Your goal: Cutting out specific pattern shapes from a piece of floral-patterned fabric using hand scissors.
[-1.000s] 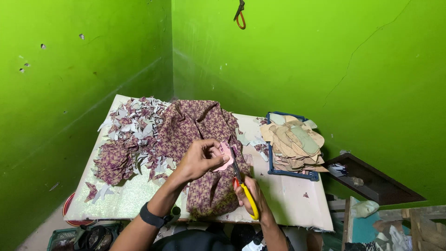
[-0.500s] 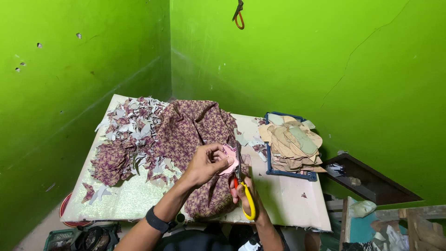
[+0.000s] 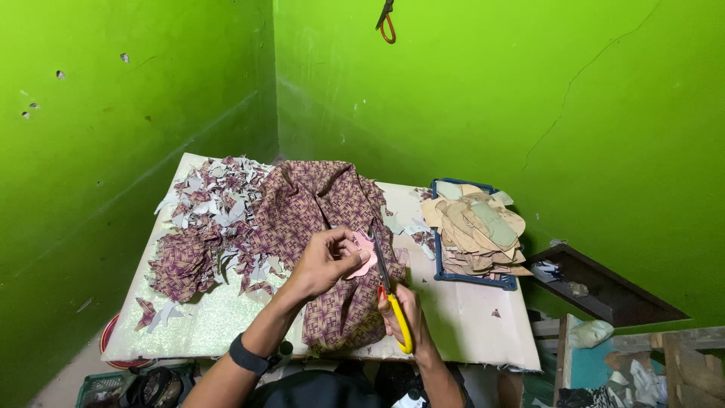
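My left hand [image 3: 325, 261] pinches a small pink template piece [image 3: 365, 253] together with the maroon patterned fabric [image 3: 317, 208] that drapes over the work table [image 3: 461, 317]. My right hand [image 3: 404, 313] grips yellow-handled scissors [image 3: 387, 283], whose blades point up and away along the right edge of the pink piece. A dark band sits on my left wrist. The fabric runs from the table's back down over its front edge, under both hands.
A heap of fabric scraps and offcuts [image 3: 208, 227] covers the table's left side. A blue tray [image 3: 472, 278] holds a stack of tan cut shapes at the right. Green walls enclose the corner. Clutter and a dark board [image 3: 604, 287] lie right of the table.
Both hands have shifted slightly right and toward me with the pink piece and scissors. The view has tilted a little; the fabric and piles stay put.
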